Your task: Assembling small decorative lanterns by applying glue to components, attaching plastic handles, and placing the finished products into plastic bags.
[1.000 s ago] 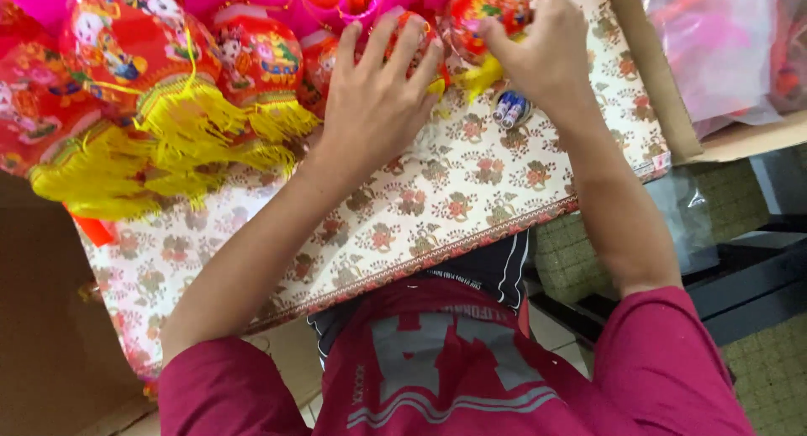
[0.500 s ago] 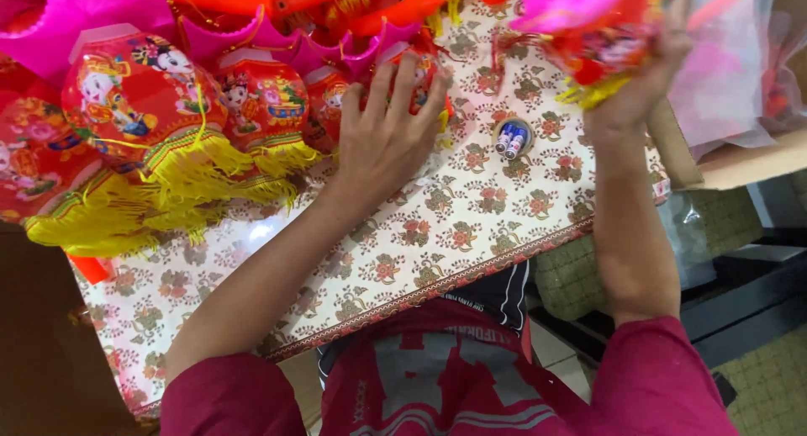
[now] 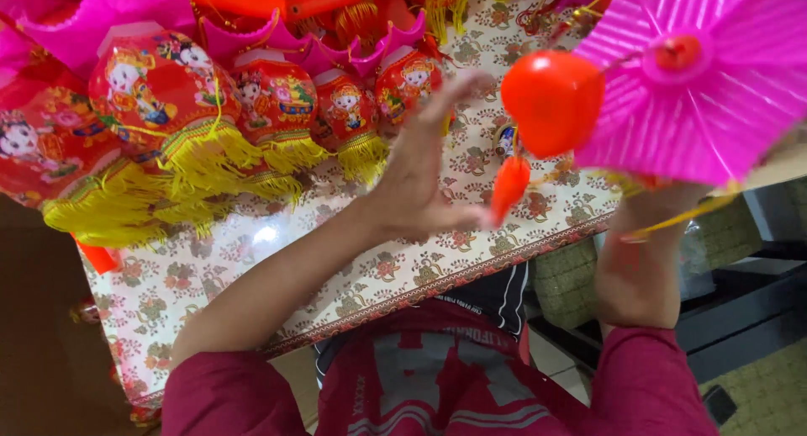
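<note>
Pink plastic: a pleated, fan-shaped lantern of bright pink plastic fills the upper right of the head view, raised close to the camera, with a small red knob at its centre.
Orange bulb: a smooth, round orange-red plastic bulb sits against the pink lantern's left edge, and a smaller orange drop-shaped piece hangs below it, above the table.
Right hand: hidden behind the pink lantern; only the right forearm shows, rising from a maroon sleeve to the lantern's underside. How the fingers are set cannot be told, nor whether they grip the lantern.
Left hand: the left hand is lifted over the table with fingers spread wide and loose, thumb out toward the orange drop. It holds nothing; the fingertips lie near the rightmost red lantern, and touch cannot be confirmed.
Red lanterns: a row of round red paper lanterns printed with cartoon child figures, each with a yellow tassel fringe, lies across the upper left of the table, packed side by side.
Pink trim: more pink scalloped plastic pieces lie behind the red row, with orange plastic rods at the top edge.
Table: covered in a glossy cream cloth with a red floral pattern, its bordered edge running just above the person's maroon shirt.
</note>
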